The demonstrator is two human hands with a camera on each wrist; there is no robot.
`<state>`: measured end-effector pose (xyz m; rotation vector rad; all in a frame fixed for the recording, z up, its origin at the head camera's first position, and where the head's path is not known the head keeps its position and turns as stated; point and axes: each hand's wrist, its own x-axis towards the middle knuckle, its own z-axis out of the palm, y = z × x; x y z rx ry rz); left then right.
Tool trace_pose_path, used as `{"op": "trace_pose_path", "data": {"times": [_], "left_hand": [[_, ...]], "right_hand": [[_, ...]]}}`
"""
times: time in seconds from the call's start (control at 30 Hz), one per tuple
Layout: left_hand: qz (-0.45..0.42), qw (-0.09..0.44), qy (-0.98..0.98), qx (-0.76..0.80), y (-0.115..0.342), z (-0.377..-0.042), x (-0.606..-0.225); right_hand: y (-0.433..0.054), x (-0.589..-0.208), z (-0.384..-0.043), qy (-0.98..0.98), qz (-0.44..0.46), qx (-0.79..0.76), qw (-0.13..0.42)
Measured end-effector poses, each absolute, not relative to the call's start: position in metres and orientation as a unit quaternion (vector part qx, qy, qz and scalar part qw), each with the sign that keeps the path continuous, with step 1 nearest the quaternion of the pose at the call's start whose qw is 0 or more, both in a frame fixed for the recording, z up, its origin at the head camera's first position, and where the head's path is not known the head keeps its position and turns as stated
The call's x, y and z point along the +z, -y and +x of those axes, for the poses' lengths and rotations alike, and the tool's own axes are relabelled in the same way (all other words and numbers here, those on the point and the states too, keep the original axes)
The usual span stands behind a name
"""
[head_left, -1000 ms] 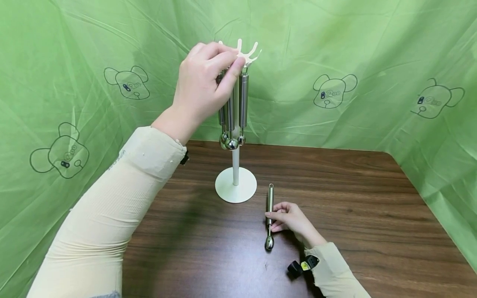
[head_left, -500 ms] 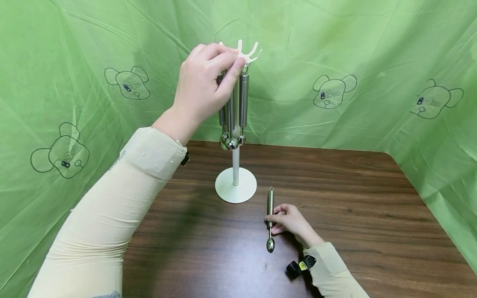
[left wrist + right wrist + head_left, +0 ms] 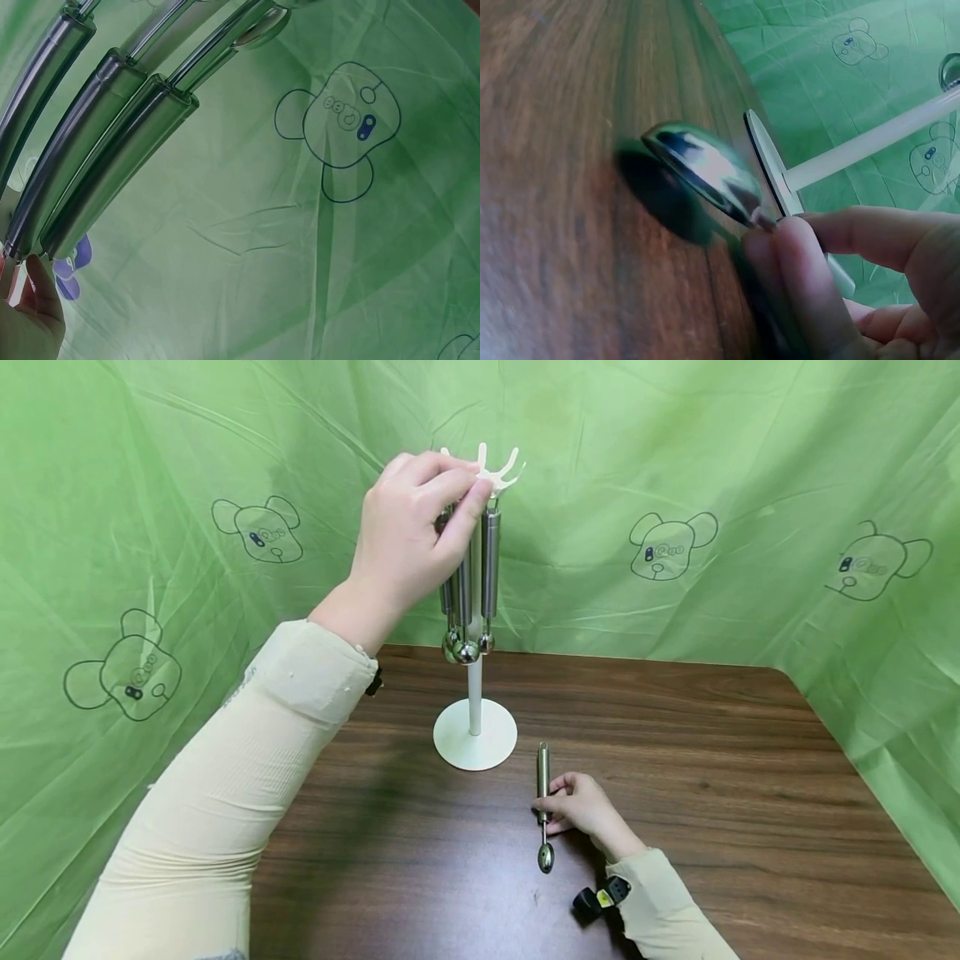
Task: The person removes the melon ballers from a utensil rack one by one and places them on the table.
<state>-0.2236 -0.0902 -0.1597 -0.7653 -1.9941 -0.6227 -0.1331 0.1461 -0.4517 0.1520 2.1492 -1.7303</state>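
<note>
My left hand [image 3: 412, 518] pinches the pronged white top of a utensil stand [image 3: 474, 747] between thumb and fingers, covering part of it. Several steel melon ballers [image 3: 490, 564] hang from the prongs, round bowls down; in the left wrist view their handles [image 3: 124, 172] slant above the fingertips. Low at the table, to the right of the stand's base, my right hand [image 3: 588, 810] holds another melon baller [image 3: 543, 777] near the lower end of its handle. Its oval bowl [image 3: 709, 169] points toward me, close over the tabletop, rounded side up in the right wrist view.
The dark wood table [image 3: 675, 735] carries the stand near its far edge. Green cloth [image 3: 570, 527] with bear-face drawings encloses the back and both sides. A black wrist device [image 3: 600, 897] sits at the right cuff.
My right hand has drawn the melon baller slightly toward me, and its bowl has turned a little. The left hand keeps its place on the stand's top.
</note>
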Motion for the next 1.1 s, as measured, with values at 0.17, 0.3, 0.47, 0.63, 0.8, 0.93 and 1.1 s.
{"op": "trace_pose_path", "data": {"times": [0.17,0.3,0.47,0.63,0.8,0.93,1.1], "left_hand": [[-0.308,0.442,0.805,-0.251,0.0895,-0.2232,-0.1593],[-0.307,0.440,0.806,-0.250,0.0890,-0.2228,-0.1592],[-0.305,0.439,0.808,-0.248,0.0894,-0.2223,-0.1590],[-0.305,0.442,0.807,-0.246,0.0902,-0.2225,-0.1587],[-0.305,0.445,0.805,-0.246,0.0904,-0.2224,-0.1587],[-0.306,0.445,0.805,-0.245,0.0900,-0.2226,-0.1589],[-0.307,0.437,0.808,-0.249,0.0895,-0.2224,-0.1592]], "right_hand": [[-0.1424,-0.4525,-0.1309,-0.790,0.072,-0.588,0.160],[-0.1413,-0.4530,-0.1296,-0.810,0.074,-0.564,0.145],[-0.1417,-0.4523,-0.1289,-0.830,0.064,-0.537,0.136],[-0.1420,-0.4527,-0.1303,-0.825,0.062,-0.545,0.137],[-0.1428,-0.4548,-0.1310,-0.815,0.062,-0.559,0.139],[-0.1434,-0.4564,-0.1315,-0.810,0.065,-0.566,0.141],[-0.1462,-0.4571,-0.1324,-0.790,0.062,-0.591,0.150]]}}
